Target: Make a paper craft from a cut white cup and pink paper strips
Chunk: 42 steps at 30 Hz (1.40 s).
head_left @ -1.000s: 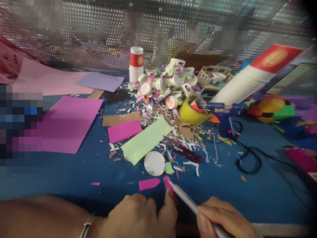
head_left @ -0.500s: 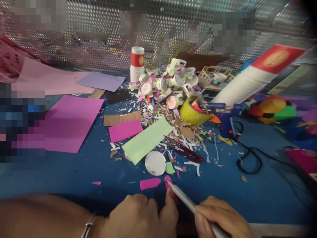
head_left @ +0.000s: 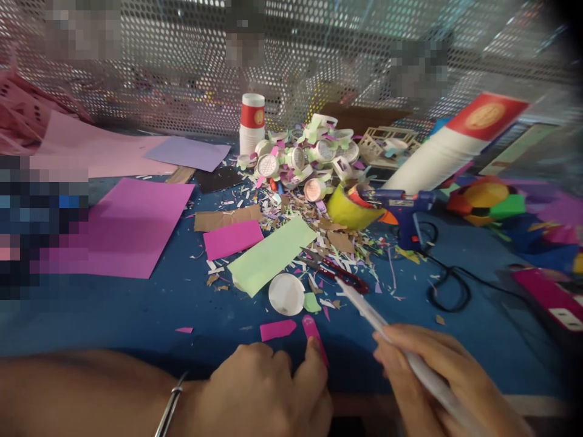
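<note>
My left hand [head_left: 271, 382] lies at the front of the table, its fingers curled. Its index fingertip pins down a narrow pink paper strip [head_left: 312, 331] with a rounded end and small white marks on it. My right hand [head_left: 432, 370] grips a white pen [head_left: 382, 328], whose tip is raised up and to the right of the strip. Left of the strip lies another pink paper piece [head_left: 277, 330] with a pointed end. Behind them are a white paper disc [head_left: 286, 294] and a small light green scrap [head_left: 311, 302].
Dark red-handled scissors [head_left: 341, 274] lie near a light green sheet [head_left: 273, 255]. Paper scraps surround a heap of decorated cup pieces [head_left: 298, 159]. A blue glue gun [head_left: 407, 212] rests on a yellow cup [head_left: 353, 209], its cord looping right. Stacked paper cups [head_left: 252, 124] stand behind.
The pen tip has lifted off the pink strip and moved up and right with my right hand. My left index finger stays on the strip, where white marks now show.
</note>
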Tool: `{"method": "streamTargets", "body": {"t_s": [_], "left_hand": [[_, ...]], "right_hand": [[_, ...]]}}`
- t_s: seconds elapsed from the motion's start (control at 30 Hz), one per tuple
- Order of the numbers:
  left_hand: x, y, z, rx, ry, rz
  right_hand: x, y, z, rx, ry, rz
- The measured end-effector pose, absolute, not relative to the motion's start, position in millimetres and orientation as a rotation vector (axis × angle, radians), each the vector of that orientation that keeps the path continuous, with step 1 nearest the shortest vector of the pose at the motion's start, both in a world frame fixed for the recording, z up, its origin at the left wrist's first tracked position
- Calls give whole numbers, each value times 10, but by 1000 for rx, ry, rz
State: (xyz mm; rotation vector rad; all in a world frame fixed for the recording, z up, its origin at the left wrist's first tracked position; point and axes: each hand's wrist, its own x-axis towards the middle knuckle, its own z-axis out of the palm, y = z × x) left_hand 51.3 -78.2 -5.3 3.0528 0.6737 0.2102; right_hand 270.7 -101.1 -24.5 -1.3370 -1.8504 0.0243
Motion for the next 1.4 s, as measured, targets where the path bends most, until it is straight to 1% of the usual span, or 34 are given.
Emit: {"method": "streamTargets", "body": {"t_s": [0.07,0.17,0.37,0.47,0.63,0.77,0.83,0.93,1.03,1.1,1.23,1.4], "left_hand": [[518,-781,-50,3077,647,206],[518,-780,-29,3093,640,171],[505,-773,22,3019,628,-21],[479,-780,-8,3051,638,48],[420,-703,-60,3037,614,263],[372,-550,-1,2977,724,431],[341,-462,57,2953,842,469],[278,-321,131,2864,1173,482],[195,-163,133,2735,1422,557],[137,-50,91,2636,1527,534],[49,154,-6,2279,1460,556],[-50,338,-44,2127,1440,620]], "right_hand": [[2768,-899,-171,-1358,-1888,-87],[2907,-663,-109,-1281,-2104,-254],[3187,-240,-160,-1254,-2411,-361],[3287,-168,-190,-1305,-2521,-397],[3392,-177,-155,-1425,-2675,-359],[3326,-181,-57,-1393,-2615,-383],[3229,-163,12,-1288,-2607,-326],[3034,-101,122,-1188,-2624,-288],[2841,11,204,-1165,-2711,-233],[2744,110,228,-1166,-2761,-192],[2704,322,211,-1310,-2768,-122],[2909,493,135,-1494,-2619,-143]]}}
